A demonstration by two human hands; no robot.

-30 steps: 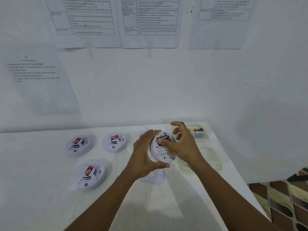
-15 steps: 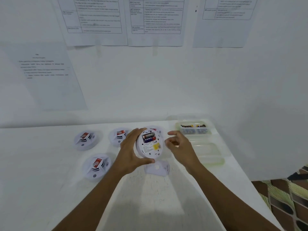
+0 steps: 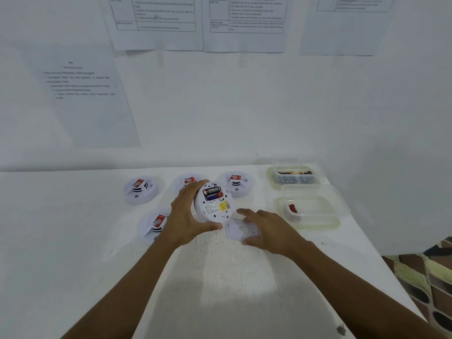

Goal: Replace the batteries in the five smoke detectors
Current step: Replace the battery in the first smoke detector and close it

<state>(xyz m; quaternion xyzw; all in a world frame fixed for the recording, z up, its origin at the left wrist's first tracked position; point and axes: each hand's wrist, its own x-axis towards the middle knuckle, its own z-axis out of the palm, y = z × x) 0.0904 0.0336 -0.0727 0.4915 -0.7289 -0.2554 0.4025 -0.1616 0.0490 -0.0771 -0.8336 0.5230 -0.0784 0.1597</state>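
Note:
My left hand [image 3: 186,216] grips a round white smoke detector [image 3: 215,209], tilted up with its back towards me. An Eveready battery [image 3: 211,191] sits in its open compartment. My right hand [image 3: 266,231] rests low on the table, thumb and fingers closing round the edge of the loose white cover plate [image 3: 236,230], which lies flat just below the held detector. Several more detectors lie face up with red tags: far left [image 3: 141,189], far middle [image 3: 188,180], far right [image 3: 236,183], near left [image 3: 155,225].
A clear box of batteries [image 3: 294,178] stands at the back right of the white table [image 3: 232,277]. Nearer, a clear tray [image 3: 315,225] holds one red battery [image 3: 292,208]. The wall with paper sheets is close behind. The table's right edge drops to a patterned floor.
My right hand left the detector's back and dropped onto the cover plate on the table. My left hand kept the detector and tilted it, so the battery shows.

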